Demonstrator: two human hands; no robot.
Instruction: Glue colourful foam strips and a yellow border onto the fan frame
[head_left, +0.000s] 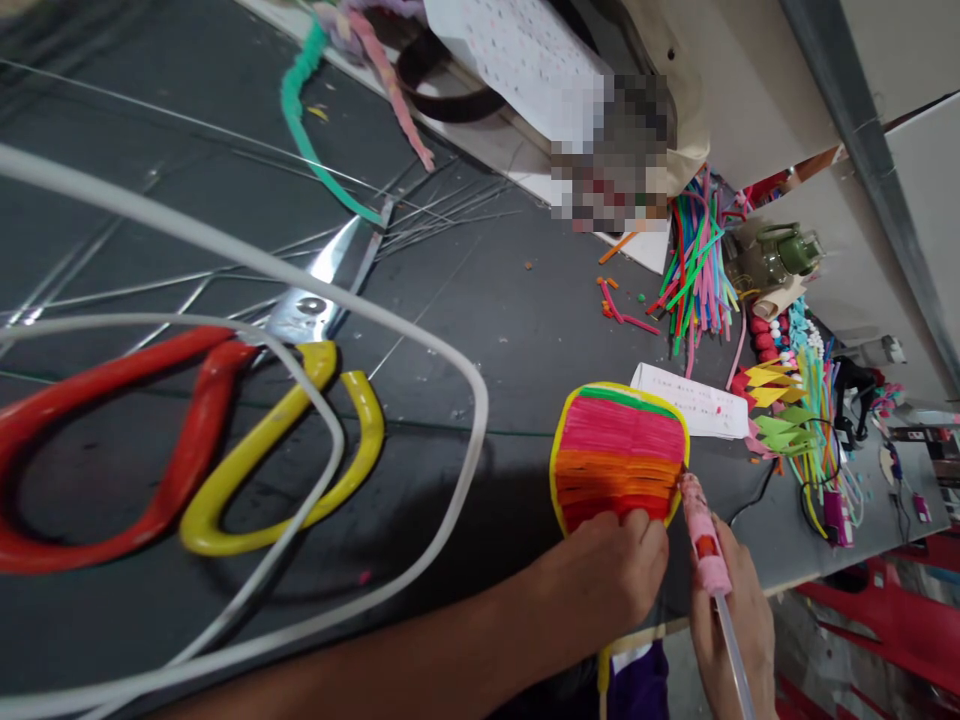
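Okay, so your left hand has its fingers bunched on the striped panel, tips hidden, can't tell if they're pinching. Panel stretches just ahead of them. Your right hand, nearer its right edge, grips the glue gun, long axis slanting up there.

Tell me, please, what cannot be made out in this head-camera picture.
All in the head view:
1. Part of the striped panel: hidden by the left hand.
2. Some of the right hand: hidden behind the pink tool.
3. Far end of the clear stick: cut off by the bottom edge.
4. Writing on the paper slip: too small to read.
5. Outer end of the red scissor handle: cut off by the left edge.
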